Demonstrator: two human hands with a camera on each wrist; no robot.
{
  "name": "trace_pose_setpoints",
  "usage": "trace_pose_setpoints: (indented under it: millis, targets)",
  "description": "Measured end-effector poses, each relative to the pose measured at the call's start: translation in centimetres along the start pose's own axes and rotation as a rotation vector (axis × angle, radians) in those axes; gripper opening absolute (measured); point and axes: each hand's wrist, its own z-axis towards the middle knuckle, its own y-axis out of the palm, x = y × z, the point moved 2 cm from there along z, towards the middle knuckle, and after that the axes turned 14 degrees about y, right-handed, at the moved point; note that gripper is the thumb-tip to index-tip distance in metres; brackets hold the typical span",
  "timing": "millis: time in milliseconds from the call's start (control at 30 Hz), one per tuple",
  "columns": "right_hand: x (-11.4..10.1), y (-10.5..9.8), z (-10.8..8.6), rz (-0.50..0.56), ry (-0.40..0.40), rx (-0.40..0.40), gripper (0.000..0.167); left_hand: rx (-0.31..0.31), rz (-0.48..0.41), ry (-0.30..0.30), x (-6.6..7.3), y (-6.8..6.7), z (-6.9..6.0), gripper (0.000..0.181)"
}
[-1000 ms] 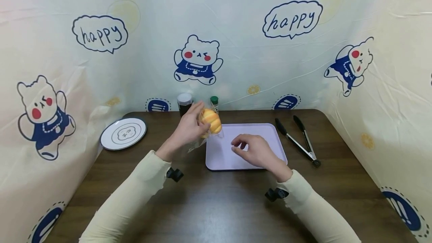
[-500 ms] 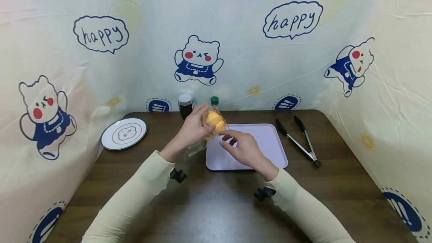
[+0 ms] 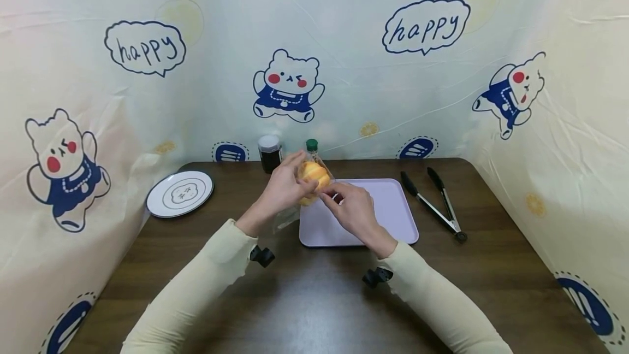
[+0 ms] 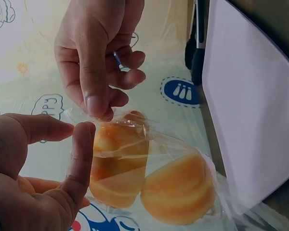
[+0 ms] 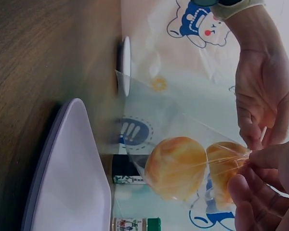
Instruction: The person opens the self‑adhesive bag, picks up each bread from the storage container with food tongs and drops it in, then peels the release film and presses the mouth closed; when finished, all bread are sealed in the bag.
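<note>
A clear plastic bag with two golden-yellow buns (image 4: 178, 190) (image 5: 176, 167) is held up above the table beside the lilac tray (image 3: 358, 223). My left hand (image 3: 282, 186) pinches the bag's edge between thumb and fingers, as the left wrist view (image 4: 43, 163) shows. From the right, my right hand (image 3: 355, 209) pinches the same edge close to the left fingertips, its other fingers curled. In the right wrist view, the buns hang inside the bag below both hands; the fingertips of my right hand (image 5: 269, 185) partly hide the bag's edge.
A white plate (image 3: 180, 194) lies at the left. Behind the hands stand a dark jar with a pale lid (image 3: 270, 154) and a green-capped bottle (image 3: 312, 146). Black-handled tongs (image 3: 444, 209) lie spread right of the tray. A printed cloth hangs around the table.
My right hand has moved left from over the tray to the bag and now pinches its edge. My left hand and the bag have shifted slightly right and down.
</note>
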Motion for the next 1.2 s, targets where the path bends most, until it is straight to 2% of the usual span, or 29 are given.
trace_pose_setpoints:
  millis: [133, 267, 400, 533, 667, 800, 900, 1000, 1100, 1200]
  targets:
    - [0.5, -0.6, 0.5, 0.035, 0.0, 0.039, 0.014, 0.015, -0.078, 0.015, -0.2, -0.1, 0.0, 0.074]
    - [1.0, -1.5, 1.2, 0.11, 0.016, 0.076, 0.013, 0.006, -0.184, -0.007, -0.3, 0.0, -0.2, 0.072]
    - [1.4, -2.3, 1.8, 0.199, 0.028, 0.089, 0.014, -0.004, -0.205, -0.016, -0.3, 0.0, -0.3, 0.073]
    - [1.5, -3.0, 2.0, 0.274, 0.041, 0.106, 0.015, 0.002, -0.231, 0.006, -0.4, 0.0, -0.3, 0.072]
    - [1.6, -3.7, 2.3, 0.332, 0.032, 0.133, 0.015, 0.024, -0.225, 0.022, -0.9, -0.1, -0.4, 0.071]
    - [1.8, -4.1, 2.5, 0.368, 0.007, 0.159, 0.014, 0.046, -0.167, -0.005, -1.6, -0.3, -0.4, 0.065]
    - [1.9, -4.3, 2.5, 0.386, 0.006, 0.17, 0.015, 0.03, -0.135, -0.046, -2.2, -0.4, -0.6, 0.058]
    - [1.9, -4.5, 2.6, 0.423, 0.022, 0.169, 0.017, -0.014, -0.131, -0.073, -2.8, -0.4, -0.7, 0.049]
    - [2.0, -4.8, 2.6, 0.469, 0.037, 0.162, 0.02, -0.045, -0.135, -0.072, -2.9, -0.5, -0.8, 0.036]
    - [2.1, -5.0, 2.8, 0.469, 0.045, 0.165, 0.021, -0.025, -0.121, -0.054, -2.7, -0.8, -0.9, 0.027]
